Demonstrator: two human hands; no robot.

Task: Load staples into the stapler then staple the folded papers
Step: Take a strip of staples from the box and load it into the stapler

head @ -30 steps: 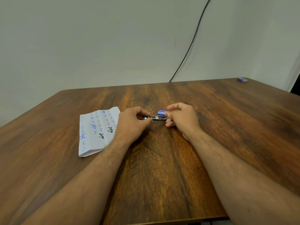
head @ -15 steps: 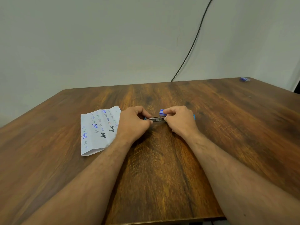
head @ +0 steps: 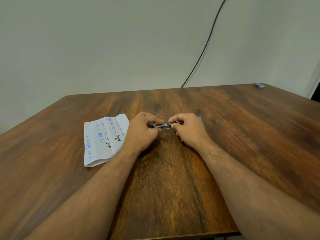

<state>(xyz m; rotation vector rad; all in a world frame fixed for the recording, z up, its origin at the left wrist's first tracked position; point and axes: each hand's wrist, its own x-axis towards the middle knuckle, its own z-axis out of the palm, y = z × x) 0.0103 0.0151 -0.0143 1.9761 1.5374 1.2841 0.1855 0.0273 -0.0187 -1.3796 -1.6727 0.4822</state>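
Note:
A small stapler (head: pixel 164 125) with blue ends and a metal channel lies flat on the wooden table (head: pixel 173 179) between my hands. My left hand (head: pixel 142 134) grips its left end with curled fingers. My right hand (head: pixel 187 129) pinches its right end, thumb and fingertips at the channel. Much of the stapler is hidden under my fingers, and I cannot make out any staples. The folded paper (head: pixel 102 139), white with blue and black handwriting, lies flat just left of my left hand.
A small blue box (head: pixel 259 85) sits at the table's far right corner. A black cable (head: pixel 202 51) runs down the wall behind the table. The table's near edge is right below my forearms.
My right hand has shifted slightly over the stapler's right end, covering the blue part that showed above it. My left hand keeps its grip, and the paper has not moved.

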